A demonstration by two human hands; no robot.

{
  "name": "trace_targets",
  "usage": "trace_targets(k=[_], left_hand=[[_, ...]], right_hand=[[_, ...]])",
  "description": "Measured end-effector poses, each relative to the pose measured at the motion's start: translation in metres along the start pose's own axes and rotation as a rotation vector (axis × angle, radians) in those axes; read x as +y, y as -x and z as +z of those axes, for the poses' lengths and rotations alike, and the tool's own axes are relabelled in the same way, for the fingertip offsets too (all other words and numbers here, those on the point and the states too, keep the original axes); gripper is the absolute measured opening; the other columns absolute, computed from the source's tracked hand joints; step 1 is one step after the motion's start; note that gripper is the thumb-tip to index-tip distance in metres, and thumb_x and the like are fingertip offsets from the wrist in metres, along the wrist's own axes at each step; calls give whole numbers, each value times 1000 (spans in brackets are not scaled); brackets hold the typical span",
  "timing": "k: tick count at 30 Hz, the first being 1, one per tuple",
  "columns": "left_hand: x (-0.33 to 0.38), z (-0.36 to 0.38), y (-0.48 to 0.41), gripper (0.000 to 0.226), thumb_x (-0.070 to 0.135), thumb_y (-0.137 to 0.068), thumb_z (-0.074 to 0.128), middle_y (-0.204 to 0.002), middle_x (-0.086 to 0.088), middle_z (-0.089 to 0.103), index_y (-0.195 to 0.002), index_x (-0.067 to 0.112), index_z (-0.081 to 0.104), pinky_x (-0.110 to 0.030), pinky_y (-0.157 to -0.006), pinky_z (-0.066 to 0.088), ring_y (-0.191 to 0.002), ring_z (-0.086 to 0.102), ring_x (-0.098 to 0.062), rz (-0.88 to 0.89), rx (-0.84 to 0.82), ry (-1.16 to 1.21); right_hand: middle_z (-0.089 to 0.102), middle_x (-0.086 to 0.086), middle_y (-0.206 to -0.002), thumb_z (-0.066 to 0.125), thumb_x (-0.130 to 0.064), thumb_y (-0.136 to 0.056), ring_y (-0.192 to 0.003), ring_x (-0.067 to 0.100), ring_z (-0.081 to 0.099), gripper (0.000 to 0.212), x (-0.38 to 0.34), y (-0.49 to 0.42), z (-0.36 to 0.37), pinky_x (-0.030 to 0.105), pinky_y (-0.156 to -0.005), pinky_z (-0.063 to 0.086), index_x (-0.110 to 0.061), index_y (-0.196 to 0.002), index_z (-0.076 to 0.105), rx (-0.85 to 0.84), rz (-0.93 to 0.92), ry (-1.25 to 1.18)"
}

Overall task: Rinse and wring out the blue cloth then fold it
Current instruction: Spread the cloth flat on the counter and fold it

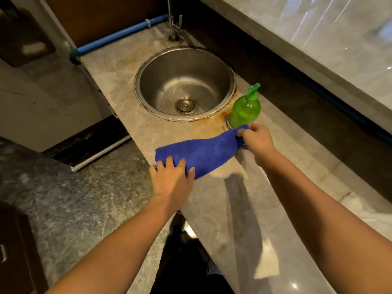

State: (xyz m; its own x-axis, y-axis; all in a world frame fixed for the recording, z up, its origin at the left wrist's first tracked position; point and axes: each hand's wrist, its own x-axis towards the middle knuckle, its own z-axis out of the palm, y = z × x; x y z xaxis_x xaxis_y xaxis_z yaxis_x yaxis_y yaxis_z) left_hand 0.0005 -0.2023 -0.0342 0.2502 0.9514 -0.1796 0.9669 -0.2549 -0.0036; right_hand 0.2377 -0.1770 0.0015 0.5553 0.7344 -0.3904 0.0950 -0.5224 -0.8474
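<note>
The blue cloth (201, 152) is stretched out over the marble counter (244, 209), just in front of the round steel sink (184, 83). My left hand (172, 177) lies on the cloth's near left end, fingers spread over the top of it. My right hand (257, 140) pinches the cloth's far right end, which is lifted a little off the counter. The tap (175, 24) stands behind the sink with no water running from it.
A green pump bottle (245, 109) stands right of the sink, close to my right hand. A blue pipe (118, 36) runs along the back left. The counter's left edge drops to a stone floor (63, 198). A raised marble ledge (318, 39) runs along the right.
</note>
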Motion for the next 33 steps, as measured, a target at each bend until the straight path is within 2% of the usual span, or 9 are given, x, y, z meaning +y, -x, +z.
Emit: trace_targets(k=[4,8,11,14,16,19,21,27,33], left_hand=[[15,-6,2,43,46,-98,38,-117,-12,53,-106,14,66,-45,-87,42,-107,44,-34,45,38,164],[38,-24,-16,36,37,-98,48,-84,-7,59,-72,13,57,-40,-69,48,-78,56,-22,-189,-181,966],[30,-43,-33,49,53,-97,44,-98,-15,67,-99,8,63,-38,-67,55,-77,65,-26,-658,-411,1750],[-3,-41,-38,69,69,-91,38,-111,-17,69,-110,9,66,-46,-81,55,-94,68,-33,-807,-496,2167],[-19,-36,-33,66,66,-91,43,-113,-17,71,-115,9,67,-47,-81,56,-98,69,-35,-837,-551,2129],[-28,-32,-21,35,31,-96,59,-96,-17,72,-118,4,63,-40,-48,59,-66,73,-30,-867,-565,1968],[-30,-25,-16,33,9,-96,57,-97,-18,69,-128,0,56,-38,-41,57,-62,72,-29,-872,-541,1858],[-25,-18,-15,45,-7,-86,58,-114,-19,66,-128,8,54,-57,-82,57,-94,67,-37,-795,-159,1577],[-39,-20,-12,41,2,-79,65,-118,-16,61,-117,8,52,-37,-79,51,-104,60,-34,-659,-58,1050]], right_hand=[[63,5,-76,65,-7,-78,-74,21,58,9,-16,7,1,34,-66,48,-16,-78,65,4,-254,182],[68,1,-82,61,2,-77,-77,19,61,25,-38,25,-2,34,-71,49,-21,-85,68,-140,-450,314],[72,11,-98,62,-2,-76,-93,28,65,28,-50,51,21,36,-82,50,-11,-101,71,-264,-732,556],[69,5,-103,64,-20,-81,-97,26,62,25,-43,77,58,37,-81,51,-21,-106,67,-557,-772,860],[65,0,-110,62,-26,-86,-102,24,59,26,-29,86,74,35,-82,51,-25,-112,65,-667,-644,1007],[62,0,-101,60,-24,-89,-96,24,58,12,-3,91,82,34,-76,49,-23,-100,65,-729,-517,958],[60,1,-100,62,-21,-88,-94,22,55,17,9,91,82,31,-75,44,-19,-105,67,-748,-525,937],[67,6,-109,61,-16,-87,-100,24,58,25,15,87,75,38,-86,47,-13,-111,67,-698,-541,889],[71,5,-104,54,-10,-89,-97,25,64,30,6,82,65,38,-87,53,-12,-115,67,-463,-488,716]])
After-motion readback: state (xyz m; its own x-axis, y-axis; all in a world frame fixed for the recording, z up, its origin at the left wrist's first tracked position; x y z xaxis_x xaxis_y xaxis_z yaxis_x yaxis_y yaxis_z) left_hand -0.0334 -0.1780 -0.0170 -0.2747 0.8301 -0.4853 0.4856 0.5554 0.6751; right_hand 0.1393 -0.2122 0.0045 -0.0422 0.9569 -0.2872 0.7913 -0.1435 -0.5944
